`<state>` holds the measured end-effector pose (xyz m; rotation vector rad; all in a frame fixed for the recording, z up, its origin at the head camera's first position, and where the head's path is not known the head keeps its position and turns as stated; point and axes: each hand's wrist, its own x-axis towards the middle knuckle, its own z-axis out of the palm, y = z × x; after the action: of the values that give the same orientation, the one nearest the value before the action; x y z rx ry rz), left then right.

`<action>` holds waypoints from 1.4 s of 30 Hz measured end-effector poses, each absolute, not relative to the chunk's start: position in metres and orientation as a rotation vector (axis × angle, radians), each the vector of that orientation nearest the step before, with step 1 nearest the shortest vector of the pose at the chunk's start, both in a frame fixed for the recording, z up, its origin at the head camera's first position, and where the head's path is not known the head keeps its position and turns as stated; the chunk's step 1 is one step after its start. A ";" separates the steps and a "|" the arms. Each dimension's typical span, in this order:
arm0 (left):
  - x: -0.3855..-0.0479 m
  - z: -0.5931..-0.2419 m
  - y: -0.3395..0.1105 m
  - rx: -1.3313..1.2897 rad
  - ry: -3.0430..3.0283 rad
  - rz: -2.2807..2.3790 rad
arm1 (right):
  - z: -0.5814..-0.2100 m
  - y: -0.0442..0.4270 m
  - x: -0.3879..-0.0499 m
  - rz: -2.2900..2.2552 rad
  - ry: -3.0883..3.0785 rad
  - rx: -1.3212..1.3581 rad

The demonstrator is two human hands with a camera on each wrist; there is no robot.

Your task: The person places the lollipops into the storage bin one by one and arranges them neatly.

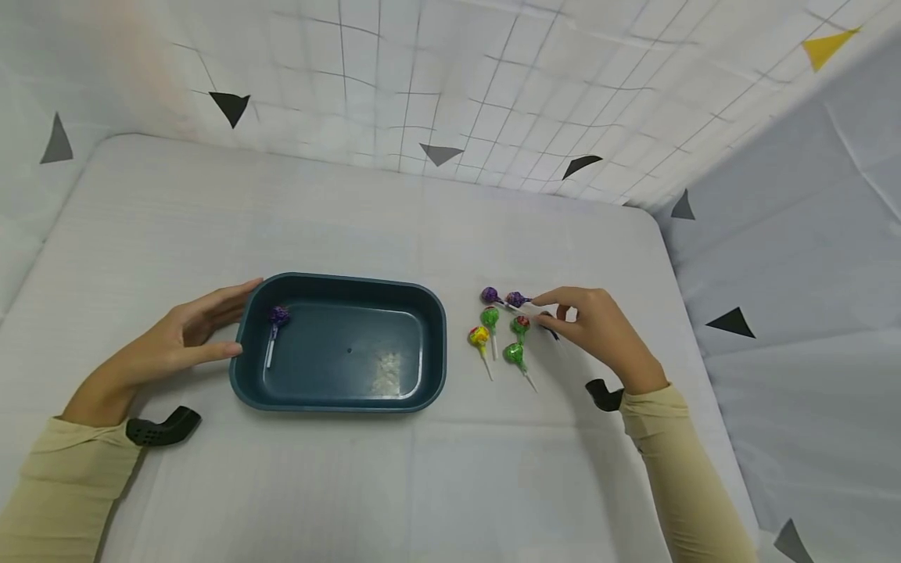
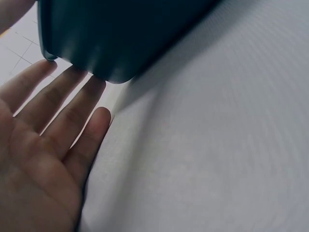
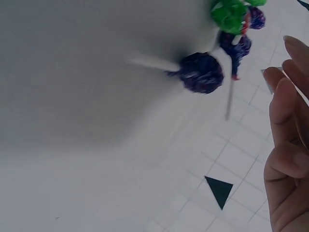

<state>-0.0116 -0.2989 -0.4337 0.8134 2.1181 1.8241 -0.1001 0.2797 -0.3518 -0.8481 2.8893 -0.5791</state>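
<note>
A dark teal tray (image 1: 338, 404) holds one purple-wrapped lollipop (image 1: 279, 315) near its left end. The left hand (image 1: 165, 340) rests against the tray's left end, its fingers extended; the left wrist view shows the left hand's (image 2: 53, 116) fingertips at the tray wall (image 2: 111, 43). On the right, my right hand (image 1: 598, 324) hovers at a group of lollipops, index fingertip by a purple one (image 1: 517, 299) and a dark-wrapped one (image 1: 546, 316) partly under the fingers. In the right wrist view, the right hand (image 3: 289, 130) has bent fingers apart from a purple lollipop (image 3: 202, 73), with no grip visible.
Several lollipops lie close together right of the tray: purple (image 1: 489, 295), green (image 1: 489, 316), yellow (image 1: 479, 336), red-green (image 1: 520, 324) and another green (image 1: 514, 353). White cloth walls with dark triangles (image 1: 230, 108) border the white table (image 1: 338, 485).
</note>
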 end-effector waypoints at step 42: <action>-0.010 -0.428 -0.298 0.751 2.124 1.815 | -0.390 0.306 -0.103 -0.595 2.938 -0.621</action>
<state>-0.0101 -0.2978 -0.4283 0.7510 2.1244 1.8147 -0.1029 0.3056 -0.3901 -0.6206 2.9378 -0.5950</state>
